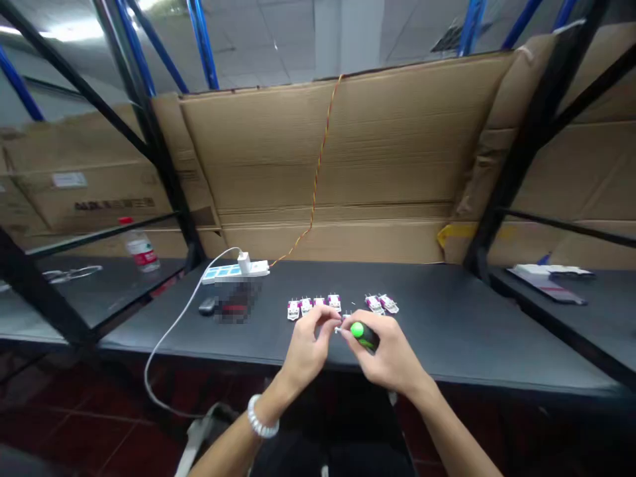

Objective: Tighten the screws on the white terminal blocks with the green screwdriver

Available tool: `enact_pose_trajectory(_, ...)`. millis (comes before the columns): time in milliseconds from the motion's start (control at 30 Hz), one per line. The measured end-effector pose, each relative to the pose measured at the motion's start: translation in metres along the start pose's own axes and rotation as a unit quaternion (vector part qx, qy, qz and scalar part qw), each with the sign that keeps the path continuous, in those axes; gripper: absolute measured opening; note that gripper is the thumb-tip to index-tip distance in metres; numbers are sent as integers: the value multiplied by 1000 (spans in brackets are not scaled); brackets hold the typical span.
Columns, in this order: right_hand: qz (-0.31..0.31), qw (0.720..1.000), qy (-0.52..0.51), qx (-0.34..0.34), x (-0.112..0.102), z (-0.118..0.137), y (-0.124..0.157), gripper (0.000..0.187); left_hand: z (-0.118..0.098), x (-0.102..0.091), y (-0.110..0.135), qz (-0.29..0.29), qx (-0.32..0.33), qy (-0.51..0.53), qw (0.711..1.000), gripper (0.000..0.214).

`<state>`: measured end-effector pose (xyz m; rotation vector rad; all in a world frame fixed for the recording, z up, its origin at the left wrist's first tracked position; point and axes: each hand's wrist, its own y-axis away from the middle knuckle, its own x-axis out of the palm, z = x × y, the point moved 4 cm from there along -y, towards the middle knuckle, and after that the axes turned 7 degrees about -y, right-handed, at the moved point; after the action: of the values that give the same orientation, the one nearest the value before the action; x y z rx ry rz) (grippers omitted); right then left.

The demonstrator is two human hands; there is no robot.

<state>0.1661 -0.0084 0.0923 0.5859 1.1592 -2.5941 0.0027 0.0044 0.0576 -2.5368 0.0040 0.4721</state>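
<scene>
Green-handled screwdriver (364,335) is in the right hand (387,354), over the near part of a black table (447,351). Right fingers (380,338) wrap closely around its handle. Just beside its tip, left fingertips (322,318) pinch a small white part (338,329), held by the left hand (305,348). Farther on the table, six white-and-magenta modules (334,303) stand near the hands, and a power strip (233,273) lies far left.
</scene>
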Motion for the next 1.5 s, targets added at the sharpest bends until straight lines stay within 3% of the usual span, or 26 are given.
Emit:
enact_pose_trajectory(133,-34,999,3,19,3,9,0,10,-9,-5,5,-28,45,-42,998,25)
enact_pose_trajectory(300,-56,998,29,24,-3,4,-1,10,-13,-8,1,-7,27,-7,1000,20)
enact_pose_trajectory(467,-50,998,20,20,-7,4,0,8,-16,-5,-2,-1,35,21,999,12)
enact_pose_trajectory(733,-17,999,-25,31,-11,16,3,9,-13,-9,-5,5,25,52,998,17)
enact_pose_trajectory(800,-18,998,-31,53,-11,17,3,10,-15,-12,-5,-10,59,24,998,18)
enact_pose_trajectory(867,-19,995,-43,85,-13,15,2,12,-19,-14,-3,-25,133,-26,990,17)
enact_pose_trajectory(1000,5,985,-88,146,-15,8,1,16,-24,-15,4,-32,316,-152,936,24)
enact_pose_trajectory(1100,48,966,-159,196,-12,0,0,22,-20,-14,7,-27,369,-196,908,27)
enact_pose_trajectory(1233,73,951,-179,241,-10,-10,-2,27,-12,-7,3,-35,321,-189,927,20)
enact_pose_trajectory(1367,26,981,-77,176,-33,-14,1,29,3,7,-6,2,170,-171,970,21)
enact_pose_trajectory(1500,13,961,-179,212,-59,-24,13,41,23,20,-11,69,36,-151,985,20)
